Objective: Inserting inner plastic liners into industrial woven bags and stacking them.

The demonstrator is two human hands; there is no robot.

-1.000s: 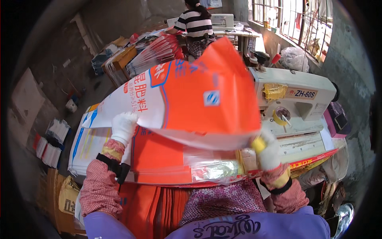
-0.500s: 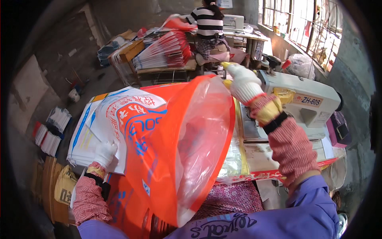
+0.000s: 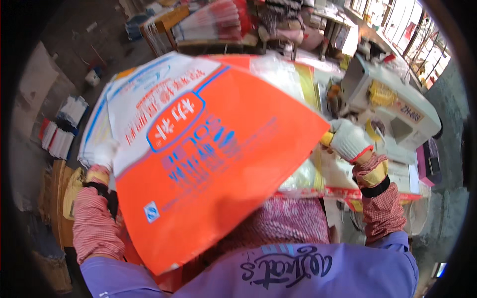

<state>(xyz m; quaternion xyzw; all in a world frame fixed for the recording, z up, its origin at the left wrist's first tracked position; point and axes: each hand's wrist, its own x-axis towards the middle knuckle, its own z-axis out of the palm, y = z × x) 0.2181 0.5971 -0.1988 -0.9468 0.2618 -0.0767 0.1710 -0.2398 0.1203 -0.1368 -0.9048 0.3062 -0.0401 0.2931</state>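
A flat orange and white printed sack [image 3: 218,139] stretches between my hands above the table, its near corner hanging over my lap. My right hand [image 3: 348,140], in a white glove with yellow fingertips, is closed on the sack's right corner. At the left edge of the sack is my left hand [image 3: 105,154], also gloved; it is blurred, but its fingers look closed on that edge. Under the sack's left side lies a stack of white printed sacks [image 3: 92,136]. Clear plastic sheeting [image 3: 278,69] shows on the table behind the sack.
A white sewing machine [image 3: 357,82] stands on the right of the table, with a purple box [image 3: 426,161] beside it. Bundled sacks [image 3: 57,141] lie on the floor at left. Farther off, a seated person [image 3: 285,22] is near fanned sacks [image 3: 213,22] and a barred window.
The sack, earlier upright with its mouth gaping, now lies flat and tilted. My right hand has come down and nearer from beside the machine head; my left has shifted slightly left and farther away.
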